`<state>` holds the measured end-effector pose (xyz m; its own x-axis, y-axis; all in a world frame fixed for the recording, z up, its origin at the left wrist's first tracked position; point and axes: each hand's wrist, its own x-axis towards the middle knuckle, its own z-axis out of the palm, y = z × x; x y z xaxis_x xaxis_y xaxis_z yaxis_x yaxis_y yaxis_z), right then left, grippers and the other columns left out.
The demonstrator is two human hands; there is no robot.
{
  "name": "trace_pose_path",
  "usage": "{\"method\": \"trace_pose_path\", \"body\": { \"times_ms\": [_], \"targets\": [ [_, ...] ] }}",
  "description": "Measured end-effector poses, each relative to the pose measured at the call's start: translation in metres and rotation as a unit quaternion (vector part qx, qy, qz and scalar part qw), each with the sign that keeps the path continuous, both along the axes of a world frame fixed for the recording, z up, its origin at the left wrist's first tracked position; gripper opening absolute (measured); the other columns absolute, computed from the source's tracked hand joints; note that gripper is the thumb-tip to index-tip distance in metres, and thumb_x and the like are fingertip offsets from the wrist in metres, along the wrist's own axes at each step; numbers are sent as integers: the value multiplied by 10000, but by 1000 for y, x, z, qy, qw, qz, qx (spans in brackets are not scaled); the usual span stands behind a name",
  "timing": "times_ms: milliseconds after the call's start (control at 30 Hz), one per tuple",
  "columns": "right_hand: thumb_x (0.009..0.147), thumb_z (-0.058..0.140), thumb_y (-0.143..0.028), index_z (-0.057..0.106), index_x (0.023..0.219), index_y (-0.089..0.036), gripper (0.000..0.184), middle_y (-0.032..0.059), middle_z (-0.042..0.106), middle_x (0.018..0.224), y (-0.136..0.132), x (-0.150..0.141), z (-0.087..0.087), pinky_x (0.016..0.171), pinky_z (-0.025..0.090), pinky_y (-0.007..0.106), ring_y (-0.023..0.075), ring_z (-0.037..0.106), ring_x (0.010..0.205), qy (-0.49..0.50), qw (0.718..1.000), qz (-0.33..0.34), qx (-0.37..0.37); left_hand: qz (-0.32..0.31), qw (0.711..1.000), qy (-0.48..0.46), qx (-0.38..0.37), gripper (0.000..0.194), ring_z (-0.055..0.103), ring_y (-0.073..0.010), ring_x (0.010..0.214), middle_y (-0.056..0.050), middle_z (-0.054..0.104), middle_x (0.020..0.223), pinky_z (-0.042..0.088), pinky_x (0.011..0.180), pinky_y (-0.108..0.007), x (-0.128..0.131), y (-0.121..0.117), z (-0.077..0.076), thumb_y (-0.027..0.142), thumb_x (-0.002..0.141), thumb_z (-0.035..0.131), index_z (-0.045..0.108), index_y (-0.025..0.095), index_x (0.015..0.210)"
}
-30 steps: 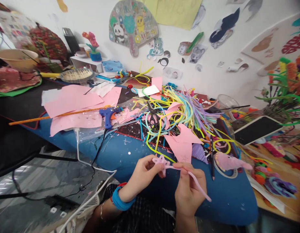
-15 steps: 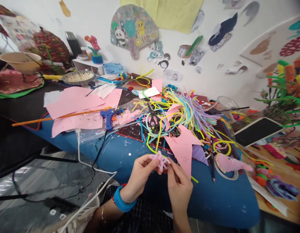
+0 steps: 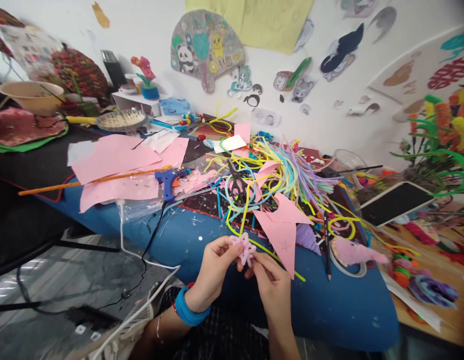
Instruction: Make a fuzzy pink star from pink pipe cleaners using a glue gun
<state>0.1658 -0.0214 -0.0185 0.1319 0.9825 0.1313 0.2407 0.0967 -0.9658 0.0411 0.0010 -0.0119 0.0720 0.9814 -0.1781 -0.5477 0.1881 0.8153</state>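
Held above the front edge of the blue-covered table is a small pink pipe-cleaner star (image 3: 245,249). My left hand (image 3: 219,262) pinches its left side between thumb and fingers; a blue band circles that wrist. On the star's right side, my right hand (image 3: 269,280) has its thumb and fingertips closed at one point of it. Fingers partly cover the star. Just beyond my hands lies cut pink paper (image 3: 280,235) with a small star drawn on it. A yellow-green pipe cleaner (image 3: 267,250) runs behind my right hand.
A blue glue gun (image 3: 171,182) rests at left, its black cord hanging off the table. Black scissors (image 3: 236,182) lie among many coloured pipe cleaners (image 3: 288,170). To the right are a black pencil (image 3: 327,250), a pink stuffed shape (image 3: 354,251) and a phone (image 3: 397,202).
My right hand has moved slightly left, closer to my left hand. The pink star has turned a little between my fingers.
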Motion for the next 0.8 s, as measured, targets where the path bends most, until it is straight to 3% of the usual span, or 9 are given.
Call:
{"method": "trace_pose_path", "body": {
  "times_ms": [100, 233, 367, 533, 700, 800],
  "targets": [
    [874, 546, -225, 773, 838, -176, 235, 19, 654, 647, 2, -1, 3, 501, 481, 250, 138, 581, 526, -18, 1000, 14, 6, -34, 999, 8, 0, 281, 503, -79, 456, 14, 593, 543, 416, 508, -210, -1, -1, 2, 360, 769, 743, 639, 120, 667],
    [856, 564, -242, 778, 881, -174, 226, -11, 590, 553, 2, 1, 0, 450, 440, 240, 128, 534, 460, -51, 998, -26, 4, -39, 999, 24, -3, 283, 516, -83, 469, 6, 597, 566, 418, 508, -210, -1, -1, 2, 360, 761, 750, 641, 116, 667],
    [837, 585, -279, 775, 909, -156, 238, -18, 585, 523, 2, 1, -5, 419, 436, 237, 120, 524, 414, 20, 998, -43, -43, -33, 999, 36, -4, 295, 515, -80, 459, 4, 610, 578, 415, 501, -207, -2, -1, 0, 381, 759, 750, 639, 119, 681],
    [831, 621, -350, 779, 907, -145, 271, -19, 595, 498, 5, 0, -8, 388, 409, 223, 91, 471, 362, 103, 988, 3, -119, -27, 998, 50, 0, 299, 533, -88, 470, 3, 616, 560, 424, 516, -206, -3, -1, -1, 383, 761, 751, 638, 119, 679],
    [833, 646, -336, 769, 911, -165, 225, 1, 647, 610, 2, 1, -8, 424, 454, 245, 95, 511, 391, 111, 990, 26, -79, -23, 999, 34, 1, 418, 543, -119, 479, 7, 571, 488, 444, 528, -231, -1, -1, -2, 493, 846, 622, 593, 140, 624],
    [860, 616, -334, 761, 856, -160, 226, 3, 628, 617, 1, 0, -6, 409, 429, 238, 94, 497, 402, 91, 992, 54, -63, -32, 999, 31, -2, 410, 530, -118, 471, 4, 567, 493, 430, 511, -230, 0, -2, -2, 468, 861, 606, 595, 140, 617]
  ]
}}
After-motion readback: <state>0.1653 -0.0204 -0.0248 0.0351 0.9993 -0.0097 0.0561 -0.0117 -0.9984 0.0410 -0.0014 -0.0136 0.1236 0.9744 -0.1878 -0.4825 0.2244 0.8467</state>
